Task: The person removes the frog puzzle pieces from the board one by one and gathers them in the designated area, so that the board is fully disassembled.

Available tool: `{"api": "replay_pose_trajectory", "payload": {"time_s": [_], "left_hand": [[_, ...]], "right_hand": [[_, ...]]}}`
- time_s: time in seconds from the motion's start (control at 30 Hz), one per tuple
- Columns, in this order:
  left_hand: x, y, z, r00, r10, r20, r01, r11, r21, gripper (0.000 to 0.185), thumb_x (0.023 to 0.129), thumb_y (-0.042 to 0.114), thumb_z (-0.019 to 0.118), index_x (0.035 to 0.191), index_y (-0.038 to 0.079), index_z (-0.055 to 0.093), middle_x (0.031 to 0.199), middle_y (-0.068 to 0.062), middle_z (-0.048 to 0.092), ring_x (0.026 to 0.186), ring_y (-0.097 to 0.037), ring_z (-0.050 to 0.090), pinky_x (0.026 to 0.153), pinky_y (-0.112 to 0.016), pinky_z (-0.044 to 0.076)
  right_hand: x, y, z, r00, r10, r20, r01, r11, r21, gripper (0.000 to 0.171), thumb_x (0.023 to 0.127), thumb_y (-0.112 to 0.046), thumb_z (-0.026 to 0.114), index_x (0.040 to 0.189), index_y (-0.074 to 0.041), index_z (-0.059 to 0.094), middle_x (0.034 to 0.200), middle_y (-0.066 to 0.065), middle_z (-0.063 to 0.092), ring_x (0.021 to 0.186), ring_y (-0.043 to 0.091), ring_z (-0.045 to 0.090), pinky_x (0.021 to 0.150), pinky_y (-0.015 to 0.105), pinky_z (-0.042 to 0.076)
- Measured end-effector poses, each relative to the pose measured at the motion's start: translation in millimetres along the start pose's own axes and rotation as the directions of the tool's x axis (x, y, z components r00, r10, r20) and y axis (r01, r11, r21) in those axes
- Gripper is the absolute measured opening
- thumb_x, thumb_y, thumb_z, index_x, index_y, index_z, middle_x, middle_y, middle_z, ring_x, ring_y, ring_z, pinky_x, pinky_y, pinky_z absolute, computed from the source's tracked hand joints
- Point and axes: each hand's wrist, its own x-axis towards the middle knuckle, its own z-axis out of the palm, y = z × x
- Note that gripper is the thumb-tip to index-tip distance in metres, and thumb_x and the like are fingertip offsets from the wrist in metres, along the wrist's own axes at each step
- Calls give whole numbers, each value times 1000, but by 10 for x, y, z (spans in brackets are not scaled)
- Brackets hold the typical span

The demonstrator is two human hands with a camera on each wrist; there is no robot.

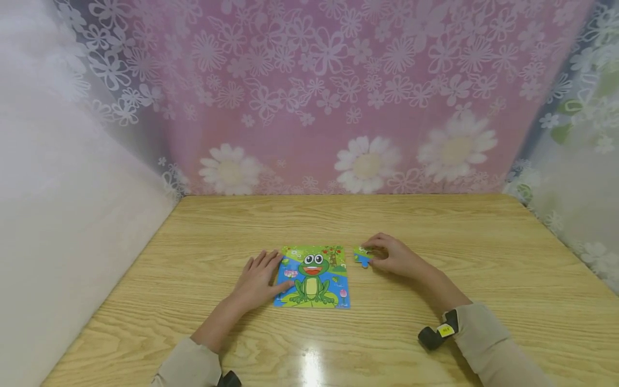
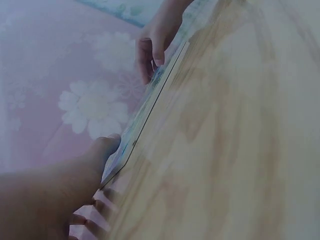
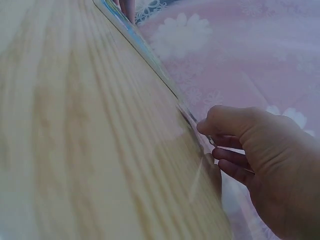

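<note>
A frog picture puzzle (image 1: 314, 277) lies flat on the wooden table (image 1: 435, 226). My left hand (image 1: 261, 279) rests on its left edge with the fingers straight; in the left wrist view the left hand (image 2: 55, 195) touches the board's thin edge (image 2: 150, 105). Just right of the puzzle's top right corner, my right hand (image 1: 391, 255) pinches a small green and blue puzzle piece (image 1: 360, 257) against the table. Seen from the right wrist, the right hand (image 3: 260, 155) has curled fingers, and the piece itself is mostly hidden.
A pink flowered curtain (image 1: 338, 97) hangs behind the table's back edge, with white drapes on the left (image 1: 63, 177) and right. A black wrist device (image 1: 437, 333) sits on my right sleeve. Bare tabletop spreads around the puzzle on all sides.
</note>
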Motion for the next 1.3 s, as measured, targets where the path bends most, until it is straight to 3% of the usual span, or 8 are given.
{"api": "replay_pose_trajectory", "payload": {"time_s": [0.2,0.47,1.07,1.3], "left_hand": [[28,-52,-59,997,8,72,-7,1000,-15,82,84,64,47,143,8,33,146,-11,28,135,-34,17,106,-53,12],[18,-39,-223,990,52,131,-42,996,-73,79,84,54,57,143,7,34,145,-14,29,133,-38,19,104,-55,15],[3,1,-266,988,57,142,-48,997,-68,78,83,52,60,141,5,36,145,-16,29,133,-38,19,104,-55,16],[7,-13,-251,988,49,147,-40,997,-68,80,83,53,60,142,6,34,146,-14,28,133,-37,18,105,-54,15]], "right_hand": [[-4,42,9,1000,-5,-1,5,1000,6,32,84,-9,67,115,-2,62,113,12,53,110,34,46,94,52,36],[-19,60,2,1000,-3,23,3,1000,-14,33,86,-11,66,118,-4,61,120,13,50,114,36,42,94,53,34],[-30,61,23,999,-26,26,26,1000,17,32,86,-7,64,117,-2,60,120,15,49,115,37,38,95,55,31],[45,-26,16,999,-20,31,22,997,-73,33,84,-8,65,117,-4,61,118,10,49,112,33,41,92,53,35]]}}
